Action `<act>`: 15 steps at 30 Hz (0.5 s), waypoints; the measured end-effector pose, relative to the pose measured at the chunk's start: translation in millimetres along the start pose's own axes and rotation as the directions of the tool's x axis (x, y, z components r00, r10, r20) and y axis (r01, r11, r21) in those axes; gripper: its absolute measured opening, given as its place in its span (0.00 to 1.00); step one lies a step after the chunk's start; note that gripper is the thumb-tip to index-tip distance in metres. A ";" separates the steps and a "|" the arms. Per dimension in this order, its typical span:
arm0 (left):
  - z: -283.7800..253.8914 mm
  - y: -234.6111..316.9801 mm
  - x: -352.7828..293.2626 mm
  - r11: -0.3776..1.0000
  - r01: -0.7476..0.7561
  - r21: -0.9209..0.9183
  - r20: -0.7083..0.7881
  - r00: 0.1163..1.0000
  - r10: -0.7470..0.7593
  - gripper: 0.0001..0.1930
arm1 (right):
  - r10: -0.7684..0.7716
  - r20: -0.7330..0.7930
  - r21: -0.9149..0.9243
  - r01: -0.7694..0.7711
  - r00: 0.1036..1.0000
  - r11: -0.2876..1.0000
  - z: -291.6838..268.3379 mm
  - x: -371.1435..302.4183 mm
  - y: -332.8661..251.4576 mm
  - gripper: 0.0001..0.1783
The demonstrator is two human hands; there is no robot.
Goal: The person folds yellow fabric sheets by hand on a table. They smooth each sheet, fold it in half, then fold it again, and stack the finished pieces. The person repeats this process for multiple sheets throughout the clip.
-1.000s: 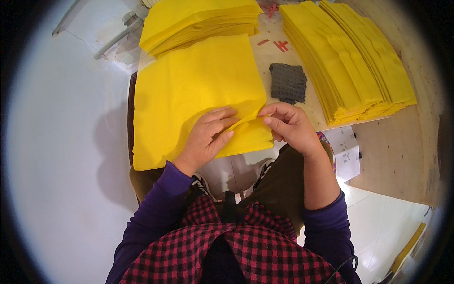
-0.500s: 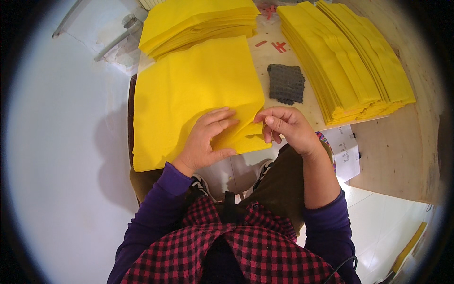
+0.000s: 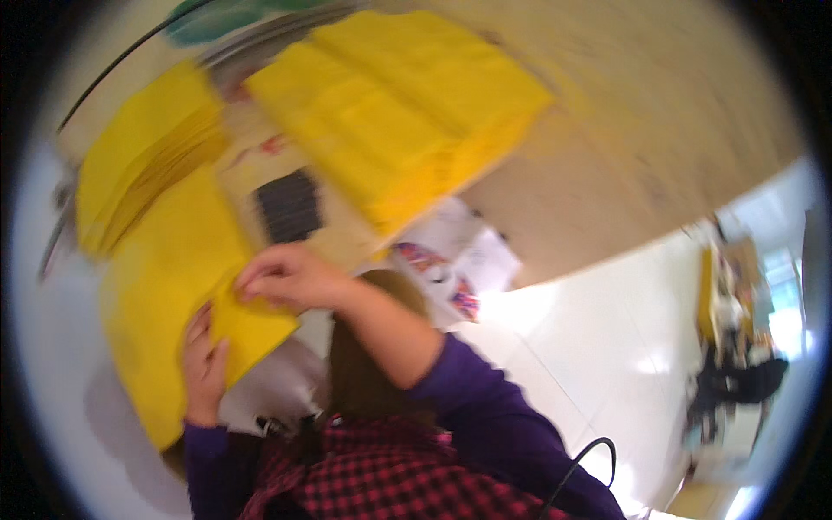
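Note:
A pile of yellow cloth-like sheets [image 3: 165, 295] lies at the near left of the wooden table, overhanging its front edge. My left hand [image 3: 204, 364] rests flat on the top sheet, thumb apart from the fingers. Just right of it, my right hand [image 3: 293, 277] has its fingers curled and pinched at the top sheet's right side; blur softens the fingertips. Beyond the hands sits a folded dark grey textured cloth [image 3: 289, 205].
Another thick yellow pile [image 3: 147, 130] stands behind at the left. Folded yellow stacks [image 3: 390, 104] lie to the right of the grey cloth. Papers [image 3: 442, 260] show by the table's front edge. A black cable [image 3: 598, 446] loops near my right sleeve.
The whole view has swung to the right and blurred, so the table and hands appear farther left. Both hands stay at the same yellow sheet.

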State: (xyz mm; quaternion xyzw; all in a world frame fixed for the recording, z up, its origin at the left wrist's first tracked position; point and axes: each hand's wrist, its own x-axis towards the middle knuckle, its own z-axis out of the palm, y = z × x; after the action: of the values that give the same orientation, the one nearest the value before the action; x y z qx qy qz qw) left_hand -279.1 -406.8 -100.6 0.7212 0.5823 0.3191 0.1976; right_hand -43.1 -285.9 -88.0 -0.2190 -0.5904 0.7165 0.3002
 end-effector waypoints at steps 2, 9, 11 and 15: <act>-2.1 -1.2 2.2 0.999 -0.034 0.013 0.023 0.999 0.034 0.20 | -0.125 -0.088 -0.075 0.119 0.988 0.990 -3.9 1.6 1.8 0.07; 1.0 -23.2 -12.0 0.998 0.056 -0.038 0.001 0.998 -0.056 0.19 | -0.052 -0.208 -0.110 0.029 0.977 0.993 -6.1 -10.5 16.3 0.07; 3.6 -29.1 -10.8 0.995 0.076 -0.058 0.001 0.997 -0.076 0.19 | -0.139 -0.163 -0.270 0.091 0.977 0.959 -9.9 -12.8 21.4 0.10; 4.5 -35.6 -8.6 0.989 0.085 -0.122 0.007 0.996 -0.085 0.19 | -0.200 -0.106 -0.556 0.109 0.974 0.824 -7.4 -8.3 36.5 0.17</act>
State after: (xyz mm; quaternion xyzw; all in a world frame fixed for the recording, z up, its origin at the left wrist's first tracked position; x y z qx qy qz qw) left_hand -302.4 -406.0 -129.2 0.6825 0.5916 0.3450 0.2554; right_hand -38.5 -290.8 -125.5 -0.3034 -0.7600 0.4716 0.3284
